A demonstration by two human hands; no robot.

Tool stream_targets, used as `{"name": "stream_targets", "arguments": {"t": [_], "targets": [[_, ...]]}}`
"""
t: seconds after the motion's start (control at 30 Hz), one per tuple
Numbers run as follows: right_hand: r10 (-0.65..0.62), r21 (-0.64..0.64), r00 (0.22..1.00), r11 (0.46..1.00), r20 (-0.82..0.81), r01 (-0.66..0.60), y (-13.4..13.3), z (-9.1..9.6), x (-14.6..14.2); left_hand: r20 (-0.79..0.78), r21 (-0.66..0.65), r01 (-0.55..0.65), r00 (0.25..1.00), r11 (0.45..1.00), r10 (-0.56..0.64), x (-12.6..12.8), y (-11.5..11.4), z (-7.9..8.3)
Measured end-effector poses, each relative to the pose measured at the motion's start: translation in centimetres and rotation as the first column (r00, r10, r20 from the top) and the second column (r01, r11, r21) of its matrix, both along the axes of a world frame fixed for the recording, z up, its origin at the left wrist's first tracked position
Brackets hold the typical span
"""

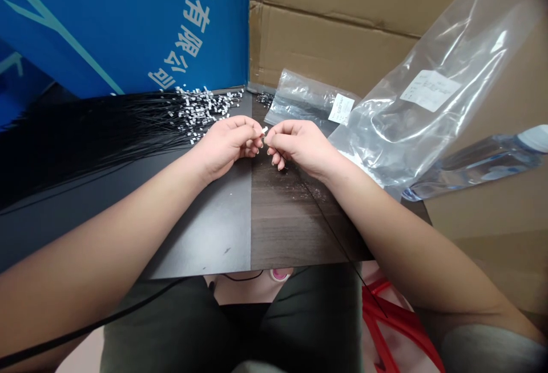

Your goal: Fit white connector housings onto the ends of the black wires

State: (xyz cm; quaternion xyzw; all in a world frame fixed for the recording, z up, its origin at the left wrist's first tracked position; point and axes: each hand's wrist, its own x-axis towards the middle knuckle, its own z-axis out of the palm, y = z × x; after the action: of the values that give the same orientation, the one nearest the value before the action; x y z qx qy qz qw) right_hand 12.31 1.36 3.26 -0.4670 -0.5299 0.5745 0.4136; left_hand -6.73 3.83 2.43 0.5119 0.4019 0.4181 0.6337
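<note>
My left hand [234,140] pinches a small white connector [264,131] between thumb and forefinger. Right beside it, my right hand [295,145] is closed on a thin black wire [327,221], which trails down past the table's front edge. The fingertips of both hands nearly meet, and the joint between wire and connector is too small to make out. A large bundle of black wires [77,127] lies to the left, with many white connectors [201,107] at its near end.
Behind my right hand lie a small labelled clear bag [299,96] and a larger plastic bag [406,127]. A water bottle [479,161] lies at the right. Cardboard [334,41] and a blue panel [128,19] stand at the back. Tiny bits dot the dark table [291,236].
</note>
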Motion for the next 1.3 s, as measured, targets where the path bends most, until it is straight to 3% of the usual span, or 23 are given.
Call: {"name": "stream_targets", "arguments": {"t": [0.4,0.63,1.1,1.3], "targets": [[-0.019,0.039,0.997,0.999,0.069,0.017,-0.09,0.09,-0.06,-0.05,0.064,-0.025,0.998,0.998,0.028,0.2,-0.14,-0.01],[0.022,-0.035,0.999,0.999,-0.044,-0.023,0.16,-0.13,0.15,-0.021,0.061,-0.01,1.0,0.998,0.011,0.22,-0.25,0.12],[-0.005,-0.001,1.0,1.0,-0.031,0.005,0.1,-0.05,0.14,0.015,-0.005,-0.003,1.0,1.0,0.003,0.22,-0.28,0.36],[0.052,-0.037,0.991,0.998,-0.12,-0.056,0.04,0.14,0.27,0.029,-0.037,0.0,1.0,0.999,0.001,0.28,-0.32,0.44]]}}
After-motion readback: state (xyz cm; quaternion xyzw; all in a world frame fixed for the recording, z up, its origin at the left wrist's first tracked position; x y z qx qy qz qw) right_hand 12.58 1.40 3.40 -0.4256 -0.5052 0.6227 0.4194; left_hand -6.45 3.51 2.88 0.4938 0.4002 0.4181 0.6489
